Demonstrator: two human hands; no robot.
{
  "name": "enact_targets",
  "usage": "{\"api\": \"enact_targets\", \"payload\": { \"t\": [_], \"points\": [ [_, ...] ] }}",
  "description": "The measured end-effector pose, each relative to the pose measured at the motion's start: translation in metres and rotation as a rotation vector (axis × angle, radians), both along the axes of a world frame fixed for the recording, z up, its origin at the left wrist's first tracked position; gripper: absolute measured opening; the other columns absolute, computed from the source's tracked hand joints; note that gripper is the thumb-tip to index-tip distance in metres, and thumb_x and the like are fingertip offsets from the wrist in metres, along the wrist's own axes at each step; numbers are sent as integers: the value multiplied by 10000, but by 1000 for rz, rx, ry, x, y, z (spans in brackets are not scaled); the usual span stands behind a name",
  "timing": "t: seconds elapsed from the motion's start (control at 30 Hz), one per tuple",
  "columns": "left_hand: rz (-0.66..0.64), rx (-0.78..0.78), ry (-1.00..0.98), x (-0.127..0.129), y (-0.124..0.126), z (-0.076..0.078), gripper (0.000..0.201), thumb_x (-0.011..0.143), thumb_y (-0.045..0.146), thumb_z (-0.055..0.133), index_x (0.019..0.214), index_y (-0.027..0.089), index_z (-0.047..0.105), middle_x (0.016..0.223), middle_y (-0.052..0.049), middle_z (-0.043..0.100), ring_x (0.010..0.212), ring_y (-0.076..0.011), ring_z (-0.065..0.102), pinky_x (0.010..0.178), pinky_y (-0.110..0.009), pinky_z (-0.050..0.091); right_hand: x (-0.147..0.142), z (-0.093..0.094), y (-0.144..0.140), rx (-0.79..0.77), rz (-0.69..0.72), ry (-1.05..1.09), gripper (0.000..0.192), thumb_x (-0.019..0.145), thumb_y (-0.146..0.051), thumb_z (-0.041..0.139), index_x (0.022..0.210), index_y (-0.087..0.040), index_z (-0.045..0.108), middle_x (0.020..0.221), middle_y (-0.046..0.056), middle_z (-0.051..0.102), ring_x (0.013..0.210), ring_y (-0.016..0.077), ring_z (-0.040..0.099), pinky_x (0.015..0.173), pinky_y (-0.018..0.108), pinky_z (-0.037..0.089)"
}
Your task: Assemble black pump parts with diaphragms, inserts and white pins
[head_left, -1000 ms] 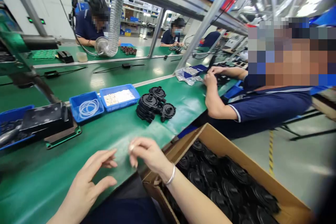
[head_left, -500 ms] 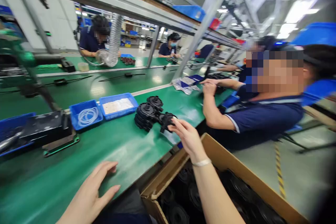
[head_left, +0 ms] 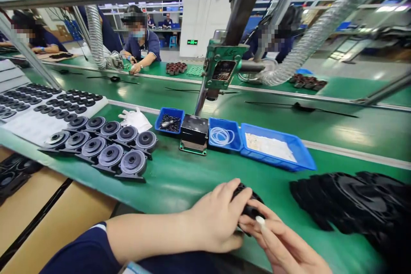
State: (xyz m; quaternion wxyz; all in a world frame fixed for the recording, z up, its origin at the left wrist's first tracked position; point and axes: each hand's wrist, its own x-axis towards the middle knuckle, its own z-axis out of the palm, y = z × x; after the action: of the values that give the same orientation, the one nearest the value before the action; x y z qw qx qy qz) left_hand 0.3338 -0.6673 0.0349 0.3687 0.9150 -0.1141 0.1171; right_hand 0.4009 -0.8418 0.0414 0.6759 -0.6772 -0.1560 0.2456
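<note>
In front of me both hands meet on a black plastic part [head_left: 251, 210], mostly covered by fingers. My left hand [head_left: 218, 218] is wrapped over its top and left side. From the right, my right hand [head_left: 276, 235] grips the same part with fingers and thumb. Something small and white [head_left: 260, 222] shows at the tip of the right thumb; what it is I cannot make out. To the right lies a pile of black plastic parts [head_left: 349, 201]. Rows of black housings with grey round discs [head_left: 133, 162] stand at left on the green table [head_left: 173, 188].
Behind the hands are a blue tray of white tubing [head_left: 224, 137], a blue tray with whitish contents [head_left: 305, 158] and a blue bin of small dark pieces [head_left: 170, 120]. A green press [head_left: 221, 66] rises over a black block [head_left: 194, 128]. Cardboard boxes [head_left: 64, 209] sit lower left. Co-workers [head_left: 141, 45] sit opposite.
My view has swung left. My right hand has come from the stacked black parts to my left hand. The left hand, spread open before, now grips the black part too.
</note>
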Motion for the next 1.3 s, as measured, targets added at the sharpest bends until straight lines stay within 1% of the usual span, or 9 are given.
{"api": "enact_targets", "payload": {
  "t": [0.1,0.23,0.33,0.43,0.57,0.63,0.73,0.93,1.3],
  "points": [
    [142,-162,-4,-5,17,-1,921,662,223,738,1481,155,323,1480,-230,352,1366,-391,423,1097,-510,447,-9,14,31,18,69,5,267,794,-486,770,803,-221,801,1361,164,600,1389,388,437,981,405,561],
    [195,-376,17,-13,33,-4,897,619,238,791,1430,179,414,1418,-198,418,1325,-368,464,1106,-496,428,-18,29,54,85,146,1,216,844,-433,742,819,-224,793,1275,162,647,1385,354,445,942,378,578],
    [161,-873,175,-24,42,-4,918,744,338,753,1522,235,278,1449,-187,451,1318,-367,500,1089,-516,420,-17,40,55,223,77,13,181,870,-396,728,812,-228,764,1019,134,727,1026,288,694,759,354,630],
    [124,-1466,361,-33,52,0,810,934,440,543,1576,302,68,1416,-171,542,1206,-345,622,1010,-522,467,-13,42,55,277,39,104,182,895,-383,709,836,-211,725,748,54,717,573,174,682,567,309,612],
    [106,-1751,428,-34,61,5,567,983,449,455,1445,121,448,1324,-201,636,1234,-345,607,1048,-479,447,-13,26,62,202,160,239,254,878,-409,727,881,-157,699,690,50,713,529,165,686,521,268,590],
    [89,-1794,455,-33,62,8,539,981,470,451,1345,91,566,1331,-195,638,1269,-335,581,1082,-452,424,-16,17,67,162,220,259,309,873,-445,723,925,-142,695,683,51,711,533,165,690,527,268,592],
    [97,-1811,486,-30,60,12,596,968,561,438,1348,127,587,1328,-165,649,1274,-317,577,1096,-426,409,-18,11,72,101,252,220,349,879,-480,701,925,-135,680,651,36,694,504,143,668,509,244,571],
    [127,-1752,448,-30,50,8,623,963,537,487,1514,260,400,1396,-97,609,1331,-289,518,1091,-422,414,-16,16,79,23,224,92,380,907,-511,640,909,-131,661,597,11,656,452,112,612,468,210,519],
    [110,-1071,176,-38,57,-18,526,1019,427,421,1527,296,379,1628,-29,315,1514,-288,234,1256,-432,162,-15,17,78,-86,212,-58,333,963,-449,557,807,-160,612,579,-21,613,429,91,558,455,191,447]
  ]
}}
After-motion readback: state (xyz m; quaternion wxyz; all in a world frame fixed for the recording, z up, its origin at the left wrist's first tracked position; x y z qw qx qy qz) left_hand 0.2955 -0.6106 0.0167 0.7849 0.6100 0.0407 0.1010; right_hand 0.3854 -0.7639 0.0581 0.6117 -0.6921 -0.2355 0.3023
